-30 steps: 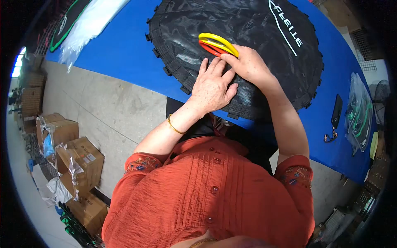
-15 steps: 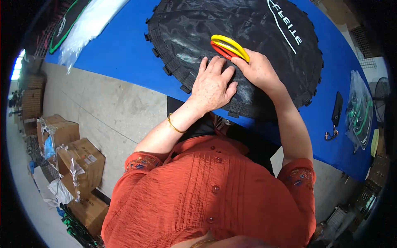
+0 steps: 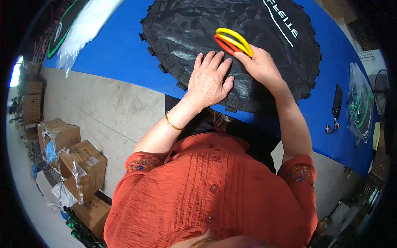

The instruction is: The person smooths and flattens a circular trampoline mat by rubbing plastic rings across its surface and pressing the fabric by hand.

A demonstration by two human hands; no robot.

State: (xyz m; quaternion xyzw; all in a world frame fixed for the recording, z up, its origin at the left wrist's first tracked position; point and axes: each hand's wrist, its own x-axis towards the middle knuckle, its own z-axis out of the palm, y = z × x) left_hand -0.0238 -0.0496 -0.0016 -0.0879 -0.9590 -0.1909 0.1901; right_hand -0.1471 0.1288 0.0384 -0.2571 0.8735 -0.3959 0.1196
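A round black mesh mat lies over the near edge of the blue table, with small tabs around its rim and white lettering at its upper right. Flat on the mat rests my left hand, palm down, fingers apart and empty. My right hand is closed on a yellow and red looped tool. Its two thin loops, one yellow and one red, stick out beyond the thumb; the remainder is hidden in the hand, so its kind is unclear.
On the table's right are a black pouch-like item with a small keyring and a clear bag with green-edged contents. Clear plastic bags lie at the upper left. Cardboard boxes stand on the floor at left.
My right hand has shifted slightly up the picture with the looped tool, whose loops now look wider apart. My left hand stays spread on the mat. The view has moved a little.
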